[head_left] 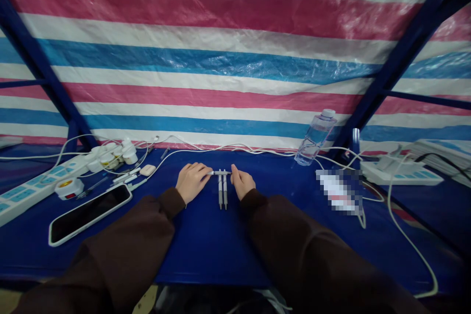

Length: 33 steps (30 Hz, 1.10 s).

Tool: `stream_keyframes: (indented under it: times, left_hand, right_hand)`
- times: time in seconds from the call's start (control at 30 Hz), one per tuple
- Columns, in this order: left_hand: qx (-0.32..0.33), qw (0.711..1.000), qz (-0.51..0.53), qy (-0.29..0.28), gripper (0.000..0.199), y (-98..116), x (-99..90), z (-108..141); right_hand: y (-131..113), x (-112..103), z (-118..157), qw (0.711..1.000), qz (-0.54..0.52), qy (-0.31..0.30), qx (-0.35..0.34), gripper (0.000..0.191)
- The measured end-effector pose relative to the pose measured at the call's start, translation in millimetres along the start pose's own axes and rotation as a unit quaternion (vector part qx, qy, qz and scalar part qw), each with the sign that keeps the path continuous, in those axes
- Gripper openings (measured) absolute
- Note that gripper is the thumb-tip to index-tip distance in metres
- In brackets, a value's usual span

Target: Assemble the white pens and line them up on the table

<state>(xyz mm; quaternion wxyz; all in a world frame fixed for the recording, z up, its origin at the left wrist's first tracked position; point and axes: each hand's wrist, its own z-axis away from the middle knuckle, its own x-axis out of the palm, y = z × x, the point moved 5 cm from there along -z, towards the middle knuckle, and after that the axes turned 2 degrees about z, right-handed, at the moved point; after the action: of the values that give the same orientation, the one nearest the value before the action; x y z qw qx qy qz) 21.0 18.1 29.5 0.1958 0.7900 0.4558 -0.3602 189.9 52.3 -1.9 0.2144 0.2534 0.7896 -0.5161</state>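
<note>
Two pens stand out side by side on the blue table, the left pen point(220, 191) and the right pen point(225, 191), both lying lengthwise away from me. Across their far ends lies a third pen point(222, 173), placed crosswise. My left hand point(193, 181) pinches the left end of this crosswise pen between thumb and fingers. At its right end, my right hand point(242, 181) has its fingers closed on the pen, thumb pointing up.
On the blue table point(206, 250), a phone point(90, 214), a power strip point(44, 181), an earbud case point(147, 170) and chargers lie left. A water bottle point(315, 138), a blurred packet point(338, 191) and another power strip point(405, 174) are right. White cables point(257, 150) run along the back.
</note>
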Motion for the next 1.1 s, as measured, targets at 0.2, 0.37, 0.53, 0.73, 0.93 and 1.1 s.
stream_keyframes:
  times: [0.2,0.37,0.53,0.73,0.93,1.1]
  left_hand:
    - [-0.006,1.000,-0.008,0.005,0.016,-1,-0.4,0]
    - [-0.001,1.000,-0.006,0.004,0.017,-1,0.3,1]
    - [0.005,1.000,0.001,-0.003,0.017,2,-0.2,0]
    - [-0.001,1.000,0.005,-0.001,0.017,2,-1.5,0]
    - [0.000,1.000,0.009,0.007,0.016,0,0.3,0]
    - [0.010,1.000,-0.001,0.024,0.013,2,-4.1,-1]
  right_hand:
    - [-2,4,1,0.997,-0.056,-0.011,-0.043,0.018]
    - [-1,9,-1,0.997,-0.043,-0.033,-0.046,0.030]
    - [3,9,-1,0.998,0.002,-0.061,0.034,0.052]
    - [1,4,1,0.998,-0.026,-0.040,0.033,0.043]
    - [-1,11,-1,0.995,-0.069,-0.054,-0.053,0.033]
    - [2,17,-1,0.995,-0.069,-0.069,-0.035,0.050]
